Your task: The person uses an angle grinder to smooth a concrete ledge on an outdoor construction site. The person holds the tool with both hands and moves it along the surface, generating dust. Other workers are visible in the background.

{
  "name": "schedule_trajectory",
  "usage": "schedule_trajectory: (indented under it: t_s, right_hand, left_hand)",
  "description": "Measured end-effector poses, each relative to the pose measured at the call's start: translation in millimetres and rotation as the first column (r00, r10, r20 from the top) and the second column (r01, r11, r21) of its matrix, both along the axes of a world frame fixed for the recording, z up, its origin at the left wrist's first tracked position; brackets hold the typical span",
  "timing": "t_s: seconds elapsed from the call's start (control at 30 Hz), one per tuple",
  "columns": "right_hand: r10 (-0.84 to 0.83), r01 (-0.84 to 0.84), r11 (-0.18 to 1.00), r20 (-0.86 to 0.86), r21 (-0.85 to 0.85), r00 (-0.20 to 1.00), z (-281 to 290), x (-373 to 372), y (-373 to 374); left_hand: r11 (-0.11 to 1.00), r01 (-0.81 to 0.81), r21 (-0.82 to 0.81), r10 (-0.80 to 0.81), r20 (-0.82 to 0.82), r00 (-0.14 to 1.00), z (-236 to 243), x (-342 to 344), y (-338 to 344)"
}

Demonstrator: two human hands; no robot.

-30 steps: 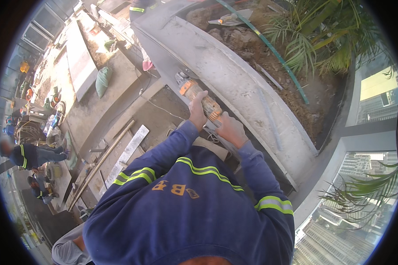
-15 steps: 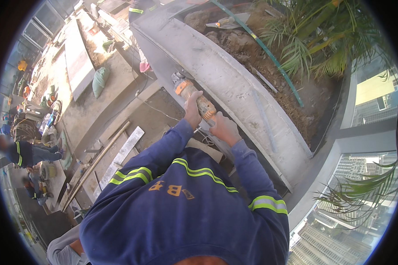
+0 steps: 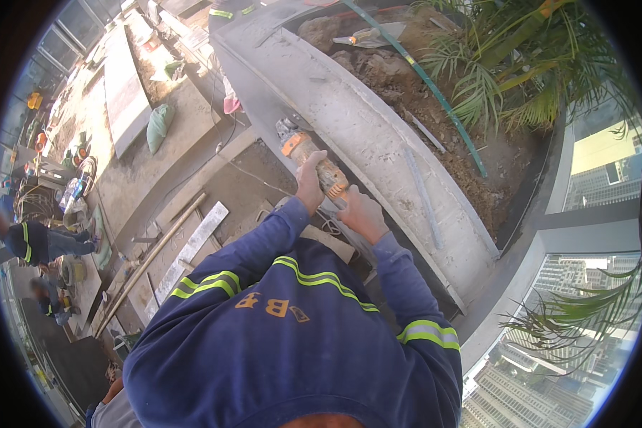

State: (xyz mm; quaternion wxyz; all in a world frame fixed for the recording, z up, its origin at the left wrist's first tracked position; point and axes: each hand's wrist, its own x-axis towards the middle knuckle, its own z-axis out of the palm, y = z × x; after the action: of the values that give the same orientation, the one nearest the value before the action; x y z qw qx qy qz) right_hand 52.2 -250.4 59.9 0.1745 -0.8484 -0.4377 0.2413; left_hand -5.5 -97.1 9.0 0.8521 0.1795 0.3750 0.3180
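Note:
An orange angle grinder (image 3: pixel 299 147), coated in pale dust, is held at the centre of the view, its head over the dark strip along the inner edge of a curved concrete curb (image 3: pixel 392 143). My left hand (image 3: pixel 311 178) is wrapped round the middle of the grinder's body. My right hand (image 3: pixel 362 214) grips its rear end, lower and to the right. Whether the disc touches the concrete I cannot tell; the air around the head looks hazy.
A palm (image 3: pixel 521 78) overhangs a soil bed with a green strip (image 3: pixel 446 107). Leftward lie a green sack (image 3: pixel 160 128), timber poles (image 3: pixel 150 264), a pale board (image 3: pixel 192 253) and a cord (image 3: pixel 242 167). Several co-workers (image 3: pixel 36 242) are at the left, top and bottom-left edges. Windows (image 3: pixel 542 314) line the right.
The grinder head has shifted slightly down and left in the picture, both hands still gripping. The surroundings have slid slightly left as the view moved. The co-worker at bottom left has shifted.

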Motion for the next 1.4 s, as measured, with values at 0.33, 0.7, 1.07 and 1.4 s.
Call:
schedule_trajectory:
  t_s: [0.33, 0.7, 1.07, 1.4]
  right_hand:
    - [0.004, -0.004, 1.000, 0.032, -0.013, 0.999, -23, 9, 17]
    - [0.027, -0.029, 0.999, 0.100, 0.017, 0.995, -10, 2, 1]
    - [0.013, -0.013, 1.000, 0.032, -0.004, 0.999, -11, 4, -3]
    - [0.020, -0.020, 1.000, 0.024, -0.015, 1.000, -25, 11, 16]
  left_hand:
    - [1.000, 0.008, 0.008, -0.008, -0.007, 1.000, -7, 6, 15]
    - [1.000, -0.002, 0.029, 0.002, 0.015, 1.000, -4, 2, 1]
    - [0.999, 0.000, 0.039, -0.002, 0.050, 0.999, 2, -1, -7]
    - [1.000, -0.009, 0.029, 0.009, -0.013, 1.000, -8, 7, 13]
